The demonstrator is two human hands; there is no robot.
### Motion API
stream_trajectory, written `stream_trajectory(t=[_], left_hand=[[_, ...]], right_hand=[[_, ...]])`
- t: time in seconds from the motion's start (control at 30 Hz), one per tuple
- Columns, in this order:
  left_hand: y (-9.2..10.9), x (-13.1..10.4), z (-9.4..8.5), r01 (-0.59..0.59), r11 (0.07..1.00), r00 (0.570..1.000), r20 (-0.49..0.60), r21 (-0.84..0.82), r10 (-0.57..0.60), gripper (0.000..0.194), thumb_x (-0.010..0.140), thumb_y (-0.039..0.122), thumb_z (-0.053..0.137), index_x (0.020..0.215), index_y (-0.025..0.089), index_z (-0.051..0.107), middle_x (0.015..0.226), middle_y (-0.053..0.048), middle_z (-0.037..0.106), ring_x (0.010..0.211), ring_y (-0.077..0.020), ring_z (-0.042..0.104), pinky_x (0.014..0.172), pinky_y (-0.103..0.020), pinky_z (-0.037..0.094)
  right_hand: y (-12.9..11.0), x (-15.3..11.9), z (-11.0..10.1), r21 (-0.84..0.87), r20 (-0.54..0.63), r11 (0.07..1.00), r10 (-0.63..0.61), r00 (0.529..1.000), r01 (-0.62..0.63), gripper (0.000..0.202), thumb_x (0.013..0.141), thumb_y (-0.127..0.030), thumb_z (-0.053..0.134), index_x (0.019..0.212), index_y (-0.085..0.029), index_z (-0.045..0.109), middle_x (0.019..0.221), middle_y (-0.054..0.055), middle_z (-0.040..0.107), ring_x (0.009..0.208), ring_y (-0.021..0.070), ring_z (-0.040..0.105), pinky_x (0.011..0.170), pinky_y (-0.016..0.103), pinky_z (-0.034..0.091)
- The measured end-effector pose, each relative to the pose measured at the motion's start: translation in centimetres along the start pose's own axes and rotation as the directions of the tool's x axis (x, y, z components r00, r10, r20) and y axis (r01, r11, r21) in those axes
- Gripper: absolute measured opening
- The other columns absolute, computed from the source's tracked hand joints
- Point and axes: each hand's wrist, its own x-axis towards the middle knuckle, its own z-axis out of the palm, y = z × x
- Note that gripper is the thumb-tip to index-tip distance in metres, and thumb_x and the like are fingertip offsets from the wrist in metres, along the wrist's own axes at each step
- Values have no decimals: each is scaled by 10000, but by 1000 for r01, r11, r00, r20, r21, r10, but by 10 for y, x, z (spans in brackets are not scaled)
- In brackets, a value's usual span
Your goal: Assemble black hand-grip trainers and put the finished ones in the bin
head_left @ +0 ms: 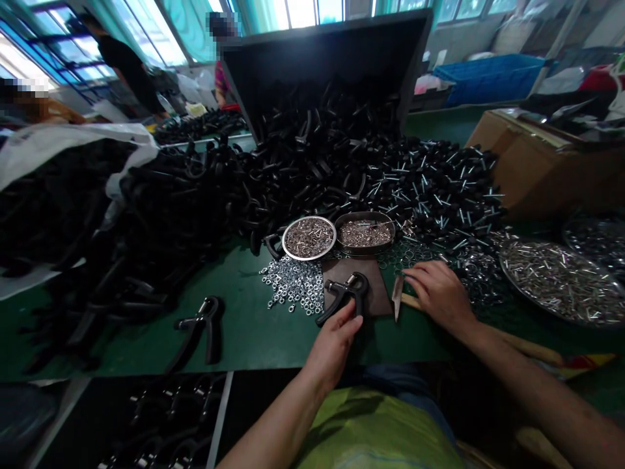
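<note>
My left hand (pixel 336 332) holds a black hand grip strengthener (pixel 362 296) by one handle, its fingers closed around it. The metal spring of the strengthener shows near its top, and it rests over a dark brown square plate (pixel 379 301). My right hand (pixel 443 296) is over the wooden handle of a hammer (pixel 397 298), to the right of the plate. Its fingers stretch leftward, with the fingertips close to the hammer head; the palm's underside is hidden. Another hand grip strengthener (pixel 200 332) lies on the green table (pixel 254 345) at the left.
Silver nuts (pixel 297 286) lie left of the plate. Behind it stand a round dish (pixel 334 228) and an oval tin (pixel 393 242) of small metal parts. Black handles pile before a tipped bin (pixel 415 52). A cardboard box (pixel 532 156) stands right; a tray of pins (pixel 512 286) sits nearer.
</note>
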Motion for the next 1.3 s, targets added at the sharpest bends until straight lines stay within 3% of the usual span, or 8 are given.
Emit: stream_trajectory(t=[0.1, 0.2, 0.3, 0.4, 0.57, 0.83, 1.07, 1.3], left_hand=[[9, -9, 2, -53, 977, 998, 54, 204, 43, 470, 742, 268, 671, 1201, 214, 587, 1323, -70, 532, 1245, -207, 460, 1074, -351, 318], [29, 0, -3, -264, 822, 964, 105, 504, 245, 388, 784, 301, 626, 1164, 230, 609, 1271, -73, 572, 1178, -221, 515, 1009, -379, 388], [55, 36, -6, -450, 434, 836, 197, 780, 513, 250, 830, 300, 564, 1041, 209, 663, 1099, -74, 638, 1033, -211, 569, 896, -358, 450], [82, 88, -2, -387, 21, 737, 296, 922, 607, 212, 838, 288, 550, 976, 205, 687, 980, -65, 644, 991, -213, 549, 901, -358, 418], [107, 165, 24, -199, -384, 818, 369, 901, 441, 239, 819, 314, 553, 930, 173, 710, 991, -108, 640, 1008, -257, 522, 891, -368, 395], [109, 216, 45, -167, -386, 906, 296, 907, 303, 221, 688, 209, 674, 889, 122, 707, 949, -163, 672, 937, -282, 592, 828, -360, 442], [109, 214, 41, -226, -273, 901, 307, 935, 307, 188, 751, 210, 595, 882, 143, 712, 943, -147, 684, 950, -278, 608, 851, -358, 441], [119, 190, 33, -345, -33, 861, 330, 938, 388, 219, 803, 213, 523, 925, 176, 701, 951, -72, 700, 894, -196, 622, 822, -285, 452]], right_hand=[[-3, 61, 5, 20, 51, 1000, 23, 998, -24, 327, 917, -303, 392, 984, -178, 687, 991, 85, 654, 984, 210, 507, 847, 323, 387], [1, 116, 18, -156, 275, 983, 136, 952, -95, 321, 897, -321, 421, 962, -191, 707, 984, 92, 663, 1019, 236, 504, 836, 326, 394], [4, 153, 34, -225, 371, 967, 200, 907, -121, 288, 818, -341, 545, 919, -140, 724, 931, 153, 670, 1043, 289, 510, 819, 349, 406], [3, 167, 47, -243, 411, 962, 219, 885, -125, 317, 770, -344, 603, 952, -110, 716, 981, 192, 662, 1033, 299, 536, 824, 353, 410], [1, 165, 51, -258, 440, 959, 222, 870, -114, 285, 831, -290, 513, 977, -135, 703, 1021, 171, 667, 991, 252, 581, 810, 328, 404], [4, 167, 49, -220, 479, 974, 159, 864, -57, 226, 757, -336, 601, 914, -214, 708, 1005, 100, 690, 973, 256, 587, 792, 357, 387], [4, 164, 50, -178, 443, 983, 125, 888, -49, 186, 788, -339, 564, 822, -224, 707, 895, 89, 702, 923, 249, 595, 803, 380, 343], [7, 155, 37, -119, 288, 986, 144, 947, -113, 292, 874, -297, 410, 1009, -225, 659, 930, 92, 694, 896, 236, 616, 776, 356, 370]])
